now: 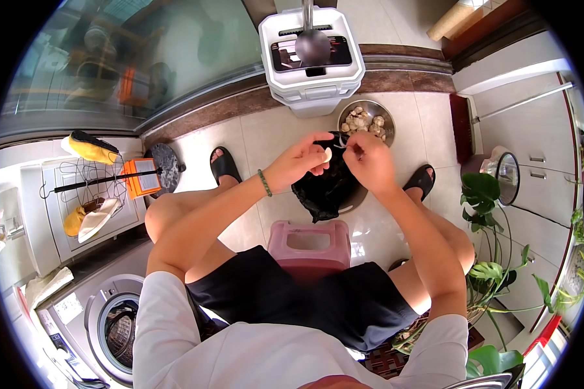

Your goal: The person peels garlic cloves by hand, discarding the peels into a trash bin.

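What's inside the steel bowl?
The steel bowl holds pale garlic bulbs. The right hand covers part of its near edge; whatever lies there, or beneath the top pieces, can't be seen.

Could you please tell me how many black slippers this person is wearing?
2: one slipper on the left foot, the other slipper on the right foot. Both are at least partly visible.

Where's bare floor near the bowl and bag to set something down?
Bare floor: between the left slipper and black bag; right of the metal bowl, beyond the right slipper. Crowded: the strip from bowl through bag to pink stool, left hand and right hand over it.
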A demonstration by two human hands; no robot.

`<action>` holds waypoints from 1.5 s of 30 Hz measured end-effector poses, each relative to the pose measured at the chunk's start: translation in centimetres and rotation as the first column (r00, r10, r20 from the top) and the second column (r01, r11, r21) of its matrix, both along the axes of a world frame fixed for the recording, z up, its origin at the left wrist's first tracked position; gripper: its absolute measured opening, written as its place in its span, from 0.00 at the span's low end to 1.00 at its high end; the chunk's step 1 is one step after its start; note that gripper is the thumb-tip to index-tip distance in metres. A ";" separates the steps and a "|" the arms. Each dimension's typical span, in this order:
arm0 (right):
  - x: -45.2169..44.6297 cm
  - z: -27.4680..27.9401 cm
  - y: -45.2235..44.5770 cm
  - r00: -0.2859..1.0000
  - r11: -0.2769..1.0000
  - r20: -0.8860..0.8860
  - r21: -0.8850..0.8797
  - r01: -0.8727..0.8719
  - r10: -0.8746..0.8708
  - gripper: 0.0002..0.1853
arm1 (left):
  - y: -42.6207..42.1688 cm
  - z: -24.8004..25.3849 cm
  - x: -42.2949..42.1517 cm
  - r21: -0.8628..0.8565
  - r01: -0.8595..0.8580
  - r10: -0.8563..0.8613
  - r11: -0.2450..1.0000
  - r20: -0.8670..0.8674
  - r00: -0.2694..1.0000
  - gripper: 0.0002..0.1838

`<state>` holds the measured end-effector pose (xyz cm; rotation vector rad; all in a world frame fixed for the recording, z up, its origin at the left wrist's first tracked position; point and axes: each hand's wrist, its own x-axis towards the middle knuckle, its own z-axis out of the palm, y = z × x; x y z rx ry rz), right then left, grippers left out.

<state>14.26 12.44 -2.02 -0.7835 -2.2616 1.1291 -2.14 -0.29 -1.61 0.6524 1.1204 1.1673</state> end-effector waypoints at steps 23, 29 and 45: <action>-0.1 -3.0 -1.6 0.986 0.561 -0.165 -0.815 -0.143 0.011 0.07 | -0.1 -2.2 0.2 0.107 -0.112 0.141 0.988 -0.332 0.933 0.11; 0.0 -2.6 -1.5 0.979 0.566 -0.205 -0.809 -0.157 -0.021 0.06 | 0.2 -1.6 0.4 0.060 -0.096 0.105 0.994 -0.175 0.979 0.11; 0.4 -0.7 -0.7 0.994 0.577 -0.093 -0.809 -0.111 0.060 0.05 | 0.4 -1.5 0.3 0.296 -0.043 0.188 0.954 -0.481 0.856 0.10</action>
